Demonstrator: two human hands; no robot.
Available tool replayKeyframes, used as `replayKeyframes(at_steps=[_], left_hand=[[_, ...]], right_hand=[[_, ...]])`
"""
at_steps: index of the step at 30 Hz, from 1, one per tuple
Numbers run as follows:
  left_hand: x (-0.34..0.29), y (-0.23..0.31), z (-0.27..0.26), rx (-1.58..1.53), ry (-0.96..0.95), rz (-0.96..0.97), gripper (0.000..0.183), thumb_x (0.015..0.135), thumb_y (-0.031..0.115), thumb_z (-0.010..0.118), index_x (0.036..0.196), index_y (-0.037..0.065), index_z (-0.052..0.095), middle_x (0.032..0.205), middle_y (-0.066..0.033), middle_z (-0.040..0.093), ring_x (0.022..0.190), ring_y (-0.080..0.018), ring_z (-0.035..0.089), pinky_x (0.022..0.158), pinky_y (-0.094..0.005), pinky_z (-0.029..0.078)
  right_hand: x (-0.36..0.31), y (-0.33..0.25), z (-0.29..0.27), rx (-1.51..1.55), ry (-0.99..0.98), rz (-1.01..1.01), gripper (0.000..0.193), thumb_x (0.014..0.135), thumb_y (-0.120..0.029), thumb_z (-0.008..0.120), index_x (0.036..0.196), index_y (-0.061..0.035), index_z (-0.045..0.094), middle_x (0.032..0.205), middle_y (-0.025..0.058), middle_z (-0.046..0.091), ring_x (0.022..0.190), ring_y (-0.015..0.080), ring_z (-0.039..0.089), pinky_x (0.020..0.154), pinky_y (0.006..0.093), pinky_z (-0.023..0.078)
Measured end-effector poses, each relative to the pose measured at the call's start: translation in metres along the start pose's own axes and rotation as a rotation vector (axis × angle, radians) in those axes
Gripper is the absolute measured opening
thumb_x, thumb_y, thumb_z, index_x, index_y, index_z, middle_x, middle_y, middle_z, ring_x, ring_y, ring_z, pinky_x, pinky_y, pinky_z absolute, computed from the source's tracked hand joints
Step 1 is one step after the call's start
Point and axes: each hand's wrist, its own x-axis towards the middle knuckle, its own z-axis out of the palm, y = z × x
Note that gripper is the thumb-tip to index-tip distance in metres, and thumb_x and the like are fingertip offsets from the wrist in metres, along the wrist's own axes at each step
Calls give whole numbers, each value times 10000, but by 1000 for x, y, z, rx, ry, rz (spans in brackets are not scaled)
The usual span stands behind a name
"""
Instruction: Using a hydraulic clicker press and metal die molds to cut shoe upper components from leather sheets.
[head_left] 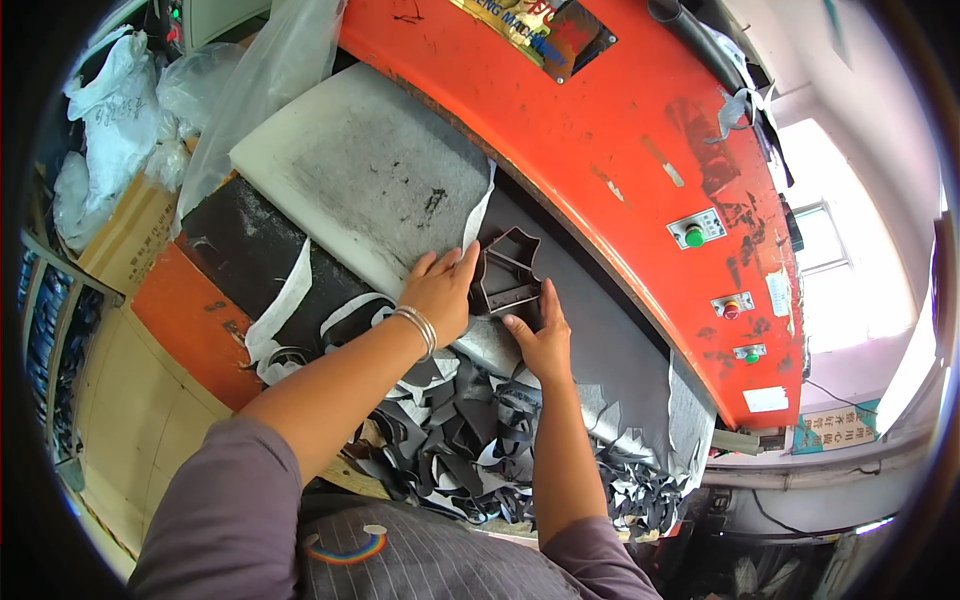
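Observation:
A dark metal cutting die [514,298], an angular frame with crossbars, rests on a dark sheet of leather-like material [610,335]. My left hand [438,298], with bangles at its wrist, has its fingers against the die's left side. On the opposite side, my right hand [543,340] holds the lower right edge, its index finger along the frame and its thumb near the bottom corner. Between them the two hands grip the die. Just left of my left hand lies a thick pale, smudged pad [350,150].
A large orange-red machine beam [640,180] spans the far side, with a green button [694,236] and a red button [731,311]. A heap of black and grey offcuts [470,430] lies close to me. Plastic bags [115,120] and a cardboard box [135,235] stand at left.

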Motion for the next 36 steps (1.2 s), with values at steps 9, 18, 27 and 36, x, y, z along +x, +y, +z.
replayKeyframes(at_steps=[9, 18, 27, 36], left_hand=[[7, -11, 8, -68, -32, 95, 632, 822, 51, 487, 1419, -15, 290, 1346, -195, 490, 1315, -254, 401, 1123, -422, 225], [4, -12, -7, -62, -44, 152, 631, 820, 70, 474, 1418, -14, 289, 1358, -191, 478, 1306, -254, 412, 1129, -425, 217], [4, -8, 1, -132, 35, 50, 672, 809, 57, 471, 1435, -1, 235, 1364, -172, 483, 1301, -247, 417, 1114, -432, 233], [0, -14, 1, -170, 37, 72, 650, 820, 68, 470, 1426, -6, 248, 1285, -62, 586, 1277, -233, 440, 1112, -423, 230]], right_hand=[[5, 17, -3, -24, 81, -31, 644, 717, -268, 795, 1267, -51, 540, 1170, 135, 612, 1057, 283, 566, 960, 390, 379], [26, 14, -16, -122, 8, -113, 576, 746, -252, 763, 1263, -97, 559, 1207, 139, 600, 1066, 303, 563, 977, 393, 374], [10, 9, -3, 144, 101, -45, 749, 769, -270, 755, 1387, -36, 403, 1256, 192, 566, 1164, 351, 529, 1019, 402, 352], [11, -16, 2, -153, -43, -101, 748, 635, -300, 832, 1256, -36, 507, 1392, 250, 415, 1283, 392, 399, 1068, 447, 309]])
